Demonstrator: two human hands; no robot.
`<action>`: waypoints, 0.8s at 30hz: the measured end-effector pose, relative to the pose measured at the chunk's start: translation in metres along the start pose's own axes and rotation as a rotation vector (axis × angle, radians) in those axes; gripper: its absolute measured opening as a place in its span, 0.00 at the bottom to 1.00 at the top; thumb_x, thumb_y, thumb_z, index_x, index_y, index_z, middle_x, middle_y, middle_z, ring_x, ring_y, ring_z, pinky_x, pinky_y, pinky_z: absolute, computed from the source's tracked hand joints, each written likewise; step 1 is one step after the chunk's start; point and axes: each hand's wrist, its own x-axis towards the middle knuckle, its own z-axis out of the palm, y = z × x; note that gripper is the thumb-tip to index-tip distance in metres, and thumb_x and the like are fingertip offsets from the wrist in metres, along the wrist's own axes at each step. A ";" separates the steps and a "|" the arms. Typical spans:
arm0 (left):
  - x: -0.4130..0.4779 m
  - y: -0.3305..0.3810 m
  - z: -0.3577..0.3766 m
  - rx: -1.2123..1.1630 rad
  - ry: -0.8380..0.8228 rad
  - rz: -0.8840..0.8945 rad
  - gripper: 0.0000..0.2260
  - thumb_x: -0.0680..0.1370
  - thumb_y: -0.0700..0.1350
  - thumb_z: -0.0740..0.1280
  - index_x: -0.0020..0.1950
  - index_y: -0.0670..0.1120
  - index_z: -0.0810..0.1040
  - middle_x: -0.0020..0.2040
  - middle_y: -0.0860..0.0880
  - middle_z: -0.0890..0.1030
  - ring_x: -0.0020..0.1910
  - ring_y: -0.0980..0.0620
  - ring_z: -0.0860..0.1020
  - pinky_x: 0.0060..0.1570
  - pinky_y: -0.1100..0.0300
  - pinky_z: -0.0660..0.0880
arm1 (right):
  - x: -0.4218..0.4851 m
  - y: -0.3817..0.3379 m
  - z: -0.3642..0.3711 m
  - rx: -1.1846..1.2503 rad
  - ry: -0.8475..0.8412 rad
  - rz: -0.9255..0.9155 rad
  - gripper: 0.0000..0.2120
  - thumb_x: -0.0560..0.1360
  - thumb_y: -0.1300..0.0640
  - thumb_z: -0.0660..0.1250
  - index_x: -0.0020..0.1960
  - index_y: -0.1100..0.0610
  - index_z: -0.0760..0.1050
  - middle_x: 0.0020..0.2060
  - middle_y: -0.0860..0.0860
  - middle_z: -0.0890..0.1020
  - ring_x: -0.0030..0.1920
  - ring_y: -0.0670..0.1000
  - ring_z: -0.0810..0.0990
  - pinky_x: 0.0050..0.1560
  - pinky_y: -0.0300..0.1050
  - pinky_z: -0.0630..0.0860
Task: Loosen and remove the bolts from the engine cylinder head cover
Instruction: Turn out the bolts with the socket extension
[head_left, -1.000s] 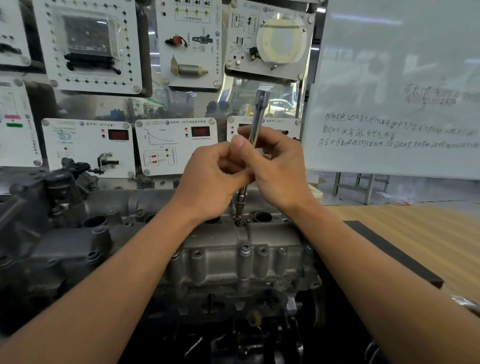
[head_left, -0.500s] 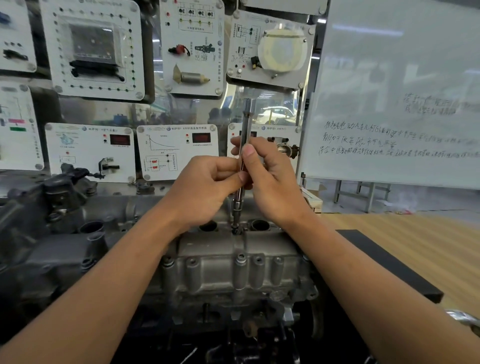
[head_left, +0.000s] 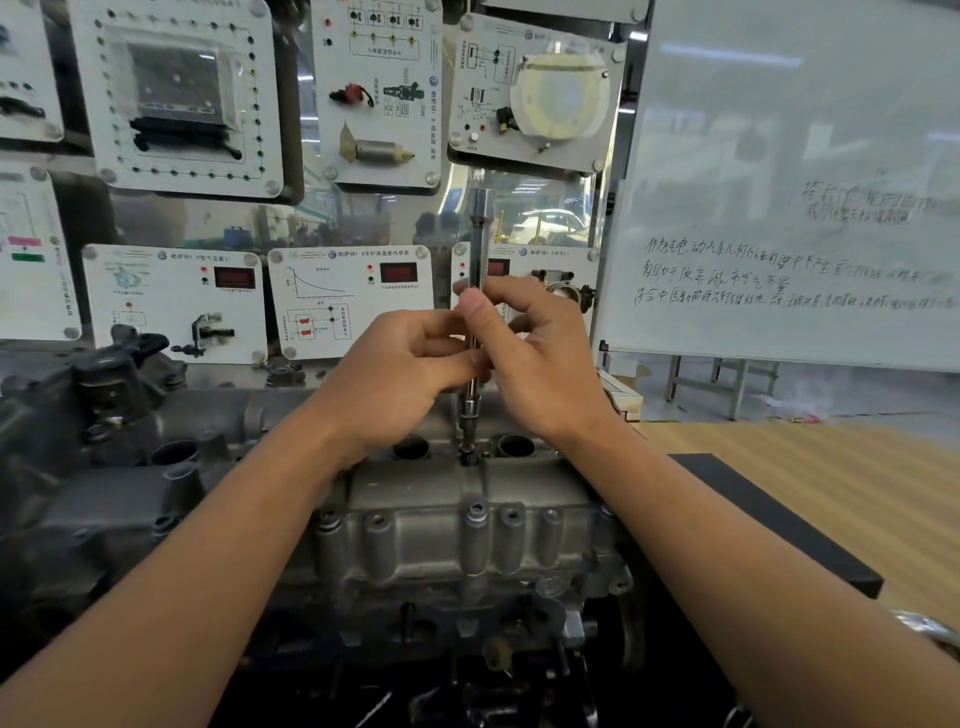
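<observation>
1. Head view: my left grip (head_left: 397, 384) and my right grip (head_left: 545, 364) meet on a long slim steel extension bar (head_left: 477, 239). Each pinches the shaft between thumb and fingertips, the left from the left side and the right from the right, so both are closed on the tool.
2. The bar stands nearly upright, with its square-drive top end above my fingers. Its socket end points straight down onto a dark bolt head (head_left: 469, 458).
3. That bolt sits on the far edge of the grey cast-metal cylinder head cover (head_left: 415, 535), between two round open wells (head_left: 410, 448). The socket hides most of it, so I cannot tell how far it has backed out.
4. What matters for the next move is that the bolt lies directly below both grips, on the bar's own long axis. I judge that I should spin the bar about that axis and keep it vertical, because any tilt could let the socket slip off the bolt head. Neither grip is clearly nearer the bolt, as they hold at almost the same height.
5. More bolts (head_left: 475, 512) stand in bosses along the cover's near edge, untouched.
6. The engine rests on a black mat (head_left: 753, 519) towards the left of the wooden table (head_left: 857, 483).
</observation>
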 end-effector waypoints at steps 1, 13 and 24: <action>-0.001 0.000 -0.002 -0.010 -0.020 0.010 0.09 0.79 0.35 0.67 0.56 0.45 0.82 0.50 0.46 0.87 0.53 0.51 0.85 0.57 0.60 0.79 | -0.001 0.000 -0.001 -0.023 -0.013 -0.027 0.10 0.81 0.57 0.65 0.51 0.63 0.82 0.46 0.52 0.83 0.52 0.52 0.79 0.50 0.40 0.72; -0.004 0.002 0.006 0.282 0.198 0.106 0.09 0.70 0.42 0.77 0.49 0.45 0.83 0.42 0.46 0.86 0.42 0.44 0.84 0.46 0.45 0.81 | -0.001 -0.004 0.001 0.095 0.059 0.029 0.09 0.73 0.59 0.77 0.46 0.65 0.82 0.38 0.57 0.84 0.41 0.56 0.83 0.43 0.46 0.80; -0.005 0.003 0.000 0.121 0.014 0.128 0.08 0.80 0.37 0.67 0.54 0.45 0.84 0.46 0.49 0.87 0.49 0.53 0.85 0.53 0.65 0.78 | -0.002 -0.002 0.002 0.044 -0.069 -0.088 0.16 0.82 0.59 0.58 0.46 0.70 0.75 0.41 0.61 0.77 0.47 0.61 0.77 0.53 0.64 0.73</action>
